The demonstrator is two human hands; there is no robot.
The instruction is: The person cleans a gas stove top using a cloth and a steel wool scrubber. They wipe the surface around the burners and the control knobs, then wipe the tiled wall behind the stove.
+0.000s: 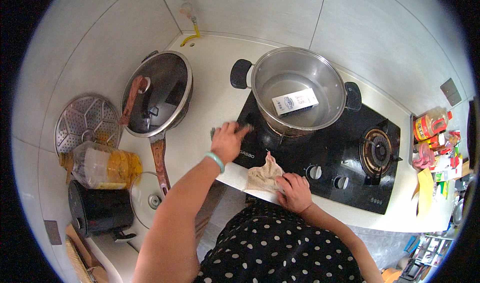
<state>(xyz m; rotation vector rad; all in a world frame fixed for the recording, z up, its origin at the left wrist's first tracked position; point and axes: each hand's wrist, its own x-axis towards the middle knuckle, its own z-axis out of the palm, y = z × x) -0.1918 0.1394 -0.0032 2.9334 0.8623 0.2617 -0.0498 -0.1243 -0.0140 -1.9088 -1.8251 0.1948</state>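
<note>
My left hand [227, 142], a jade-coloured bangle on its wrist, is over the left edge of the black glass gas hob [330, 148]. Its fingers are blurred; a small dark patch shows beside them, and I cannot tell whether it is held. My right hand [296, 191] has its fingers on a crumpled beige cloth [264, 176] at the hob's front edge. Behind both hands, a two-handled stainless steel pot [300, 67] stands over the left burner. Inside it lies a white printed card or small box [295, 101].
Left are a lidded frying pan [161, 80], a perforated steamer plate [88, 122], an oil jug [108, 165], a black pot [99, 208] and a glass lid [144, 197]. The right burner [378, 150] is uncovered. Bottles [431, 125] crowd the counter's right end.
</note>
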